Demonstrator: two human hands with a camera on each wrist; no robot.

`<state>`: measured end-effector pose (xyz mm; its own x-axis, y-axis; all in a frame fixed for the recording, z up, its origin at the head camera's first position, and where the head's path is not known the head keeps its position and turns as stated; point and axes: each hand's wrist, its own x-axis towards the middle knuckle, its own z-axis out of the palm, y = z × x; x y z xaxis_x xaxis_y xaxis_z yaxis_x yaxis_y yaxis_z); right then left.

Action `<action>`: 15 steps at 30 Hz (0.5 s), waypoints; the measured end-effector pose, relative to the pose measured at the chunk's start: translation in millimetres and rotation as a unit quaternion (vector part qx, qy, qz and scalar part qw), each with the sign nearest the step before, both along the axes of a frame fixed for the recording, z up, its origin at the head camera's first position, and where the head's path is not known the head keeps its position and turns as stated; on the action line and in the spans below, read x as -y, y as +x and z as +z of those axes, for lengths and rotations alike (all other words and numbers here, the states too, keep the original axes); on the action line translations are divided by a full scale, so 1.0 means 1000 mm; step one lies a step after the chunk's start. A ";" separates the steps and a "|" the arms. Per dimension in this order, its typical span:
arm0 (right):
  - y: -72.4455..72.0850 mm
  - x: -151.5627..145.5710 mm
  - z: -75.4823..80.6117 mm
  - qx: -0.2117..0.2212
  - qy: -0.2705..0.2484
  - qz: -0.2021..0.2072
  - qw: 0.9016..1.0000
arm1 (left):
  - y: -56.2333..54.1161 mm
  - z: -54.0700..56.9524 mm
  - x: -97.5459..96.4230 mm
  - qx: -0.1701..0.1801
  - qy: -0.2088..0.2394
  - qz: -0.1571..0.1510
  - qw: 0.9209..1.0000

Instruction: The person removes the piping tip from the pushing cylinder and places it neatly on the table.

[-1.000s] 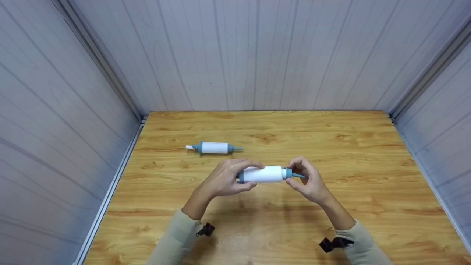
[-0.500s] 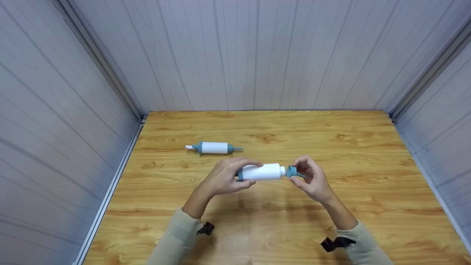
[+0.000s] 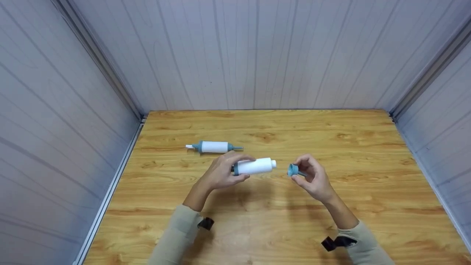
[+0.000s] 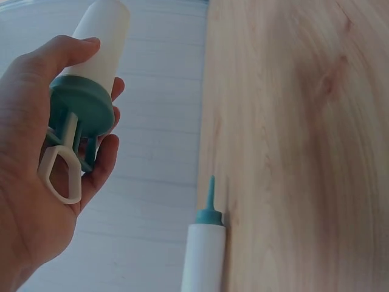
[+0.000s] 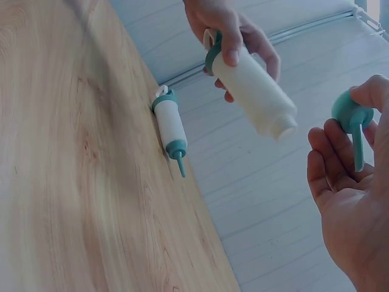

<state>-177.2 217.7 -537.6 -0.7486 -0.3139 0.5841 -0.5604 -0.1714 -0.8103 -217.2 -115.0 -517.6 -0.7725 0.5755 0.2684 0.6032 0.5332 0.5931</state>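
My left hand (image 3: 224,171) holds a white syringe-like tube (image 3: 254,166) above the table. It has a teal collar (image 4: 82,100) and a white pull ring (image 4: 62,176) at one end, and a bare neck (image 5: 282,126) at the other. Between thumb and fingers, my right hand (image 3: 312,178) pinches a teal nozzle cap (image 3: 293,169), its hollow side facing the tube and its thin spout (image 5: 357,146) pointing away. A gap separates cap and neck. Behind the left hand, a second white tube (image 3: 214,147) lies on its side, with its teal nozzle (image 4: 209,210) fitted.
The wood-grain table (image 3: 360,154) spreads under both hands. A pale panel wall (image 3: 254,55) stands at its back edge, with a left panel (image 3: 55,129) and a right panel (image 3: 445,121) at the sides.
The teal nozzle cap has come off the tube's neck in my right hand. My left hand has drawn the tube left and slightly farther back, widening the gap. The lying tube stays put.
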 end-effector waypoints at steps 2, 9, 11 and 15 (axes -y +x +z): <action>0.001 0.000 -0.001 0.005 0.002 -0.001 1.000 | -0.003 -0.004 0.001 0.007 -0.001 0.002 1.000; 0.001 0.000 -0.002 -0.007 0.000 0.008 1.000 | -0.009 -0.020 0.007 0.005 -0.016 0.013 1.000; 0.001 0.000 -0.002 -0.012 -0.001 0.009 1.000 | -0.011 -0.024 0.009 0.002 -0.019 0.017 1.000; 0.001 0.000 -0.003 -0.012 0.000 0.010 1.000 | -0.014 -0.033 0.011 -0.004 -0.019 0.031 0.999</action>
